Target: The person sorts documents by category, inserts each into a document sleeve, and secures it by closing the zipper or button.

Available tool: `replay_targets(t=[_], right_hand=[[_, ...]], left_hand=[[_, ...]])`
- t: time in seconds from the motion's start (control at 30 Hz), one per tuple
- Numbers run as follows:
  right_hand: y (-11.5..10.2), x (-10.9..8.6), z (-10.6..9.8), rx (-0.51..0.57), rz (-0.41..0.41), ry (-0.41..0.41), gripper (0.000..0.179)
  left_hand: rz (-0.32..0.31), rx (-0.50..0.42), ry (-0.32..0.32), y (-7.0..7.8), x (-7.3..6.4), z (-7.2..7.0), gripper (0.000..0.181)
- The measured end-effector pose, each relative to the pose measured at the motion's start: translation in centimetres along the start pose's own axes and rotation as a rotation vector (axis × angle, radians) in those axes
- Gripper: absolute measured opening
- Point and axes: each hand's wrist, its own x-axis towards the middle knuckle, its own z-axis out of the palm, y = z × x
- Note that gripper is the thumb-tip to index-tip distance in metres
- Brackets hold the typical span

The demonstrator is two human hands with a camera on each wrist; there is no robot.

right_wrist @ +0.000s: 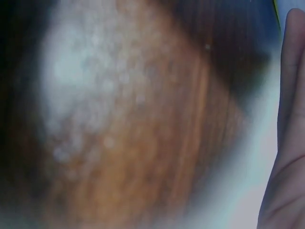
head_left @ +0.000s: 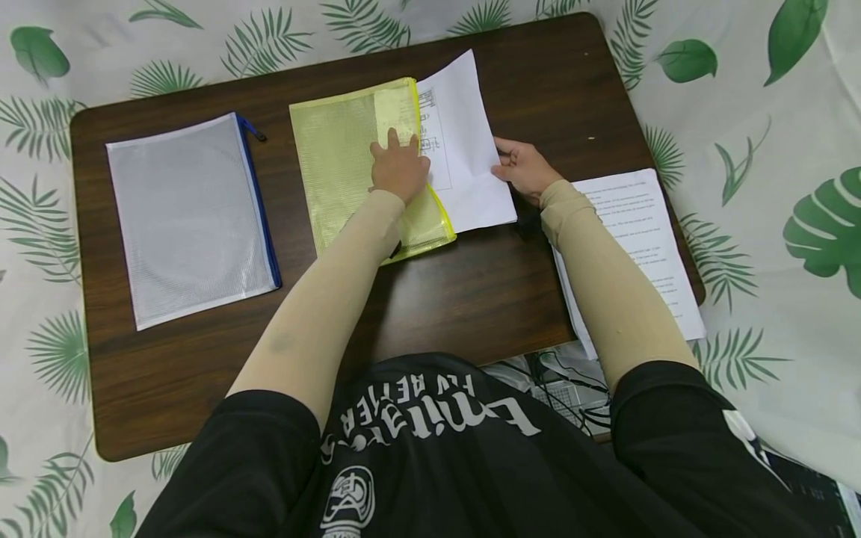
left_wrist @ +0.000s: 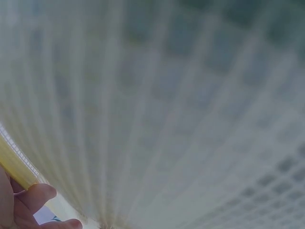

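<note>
A yellow mesh zip pouch [head_left: 343,164] lies near the middle of the table. My left hand [head_left: 401,166] rests on it with spread fingers, close to its yellow-trimmed right edge. In the left wrist view, the thumb and a finger [left_wrist: 38,198] show beside the pouch's zip edge, and blurred mesh fills most of the picture. White printed paper [head_left: 467,149] runs under that edge, its right part outside the pouch. My right hand [head_left: 528,170] pinches the paper's right edge between thumb and fingers. The right wrist view shows part of this hand [right_wrist: 290,143] beside the paper.
A clear mesh pouch [head_left: 191,224] with a blue zip lies on the left of the dark wooden table [head_left: 430,306]. A stack of printed sheets [head_left: 646,239] lies at the right edge, partly under my right forearm. Cables [head_left: 572,388] show below the front edge.
</note>
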Motion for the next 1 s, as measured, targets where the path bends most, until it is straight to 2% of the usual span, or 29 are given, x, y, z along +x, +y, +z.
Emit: replay_targets(t=[0.17, 0.37, 0.6, 0.77, 1.0], right_hand=[[0.7, 0.7, 0.0, -0.004, -0.013, -0.002, 0.066], [1.0, 1.2, 0.1, -0.036, 0.009, 0.001, 0.067], [0.9, 1.4, 0.5, -0.068, 0.015, 0.002, 0.064], [0.9, 1.4, 0.6, -0.089, 0.010, 0.016, 0.061], [0.9, 1.4, 0.3, -0.122, -0.002, -0.008, 0.060]], left_hand=[[-0.018, -0.035, 0.005, -0.1, -0.1, 0.0, 0.060], [-0.025, -0.054, -0.016, -0.1, -0.1, 0.0, 0.061], [0.043, 0.069, -0.043, -0.2, 0.0, -0.1, 0.061], [-0.009, -0.011, -0.030, -0.3, 0.0, 0.1, 0.062], [-0.028, -0.038, -0.001, -0.3, -0.2, 0.2, 0.060]])
